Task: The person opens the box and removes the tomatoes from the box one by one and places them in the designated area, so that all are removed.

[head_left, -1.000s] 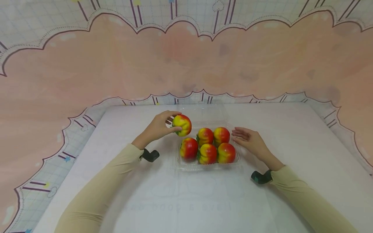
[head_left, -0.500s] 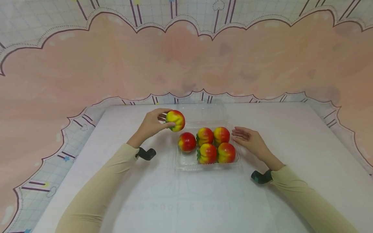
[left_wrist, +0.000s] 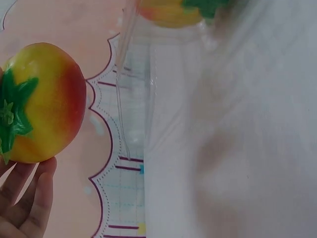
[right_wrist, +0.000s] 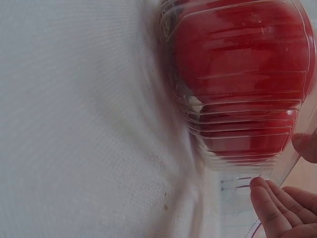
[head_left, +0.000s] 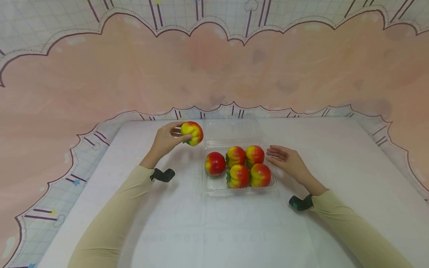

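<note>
1 fruit [head_left: 192,133] we see gripped by the left hand [head_left: 164,139], fingers curled, just left of the clear tray [head_left: 218,185] holding 5 others [head_left: 239,176]; the right hand [head_left: 285,158], loosely extended, grasping nothing, flanks the opposite side.

Head view: dim, flat, slightly hazy; light diffuse, seemingly from above. Soft shadows beneath beige-sleeved arms [head_left: 110,219] on white cloth-covered counter [head_left: 335,149]; counter lettering too pale to read. Faint glints along clear plastic container [head_left: 216,185].

Left wrist: glossy yellow-red round fruit [left_wrist: 49,104] fairly crisp; container at top streaky, blurred; broad soft-edged shadow on counter.

Right wrist: darkest of 3, grey cast; glare lines across ribbed plastic over red round fruit [right_wrist: 242,54]; bare fingers [right_wrist: 270,210] slightly soft.
</note>
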`<state>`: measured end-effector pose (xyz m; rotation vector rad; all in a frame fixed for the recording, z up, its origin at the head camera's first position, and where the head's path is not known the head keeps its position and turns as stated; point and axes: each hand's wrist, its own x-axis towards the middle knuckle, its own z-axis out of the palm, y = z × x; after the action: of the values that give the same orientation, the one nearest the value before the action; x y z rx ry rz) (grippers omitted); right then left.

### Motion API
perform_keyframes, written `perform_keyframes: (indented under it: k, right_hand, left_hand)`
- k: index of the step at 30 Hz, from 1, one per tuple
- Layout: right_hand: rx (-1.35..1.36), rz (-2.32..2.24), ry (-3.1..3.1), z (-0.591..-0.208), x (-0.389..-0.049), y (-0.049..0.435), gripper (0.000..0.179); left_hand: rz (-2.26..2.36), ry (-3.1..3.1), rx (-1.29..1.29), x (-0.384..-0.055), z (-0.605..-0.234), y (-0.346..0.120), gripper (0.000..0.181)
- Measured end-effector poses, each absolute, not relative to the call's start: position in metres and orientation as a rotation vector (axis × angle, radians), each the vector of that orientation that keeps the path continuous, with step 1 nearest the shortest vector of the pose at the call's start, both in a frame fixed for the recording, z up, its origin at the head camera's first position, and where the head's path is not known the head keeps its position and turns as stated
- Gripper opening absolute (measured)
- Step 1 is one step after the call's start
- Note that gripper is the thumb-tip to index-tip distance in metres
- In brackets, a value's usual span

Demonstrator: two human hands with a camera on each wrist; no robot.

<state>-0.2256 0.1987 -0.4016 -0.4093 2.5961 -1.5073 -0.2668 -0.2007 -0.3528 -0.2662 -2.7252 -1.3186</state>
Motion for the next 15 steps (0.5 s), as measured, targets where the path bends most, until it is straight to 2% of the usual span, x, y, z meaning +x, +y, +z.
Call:
perform_keyframes:
  k: [15]
  right_hand:
    - [-0.413,-1.506,2.599,-0.402,-0.226,0.199,0.052]
  left_hand:
    - [-1.234,-2.723,-0.152,-0.282,-0.367,-0.226,0.060]
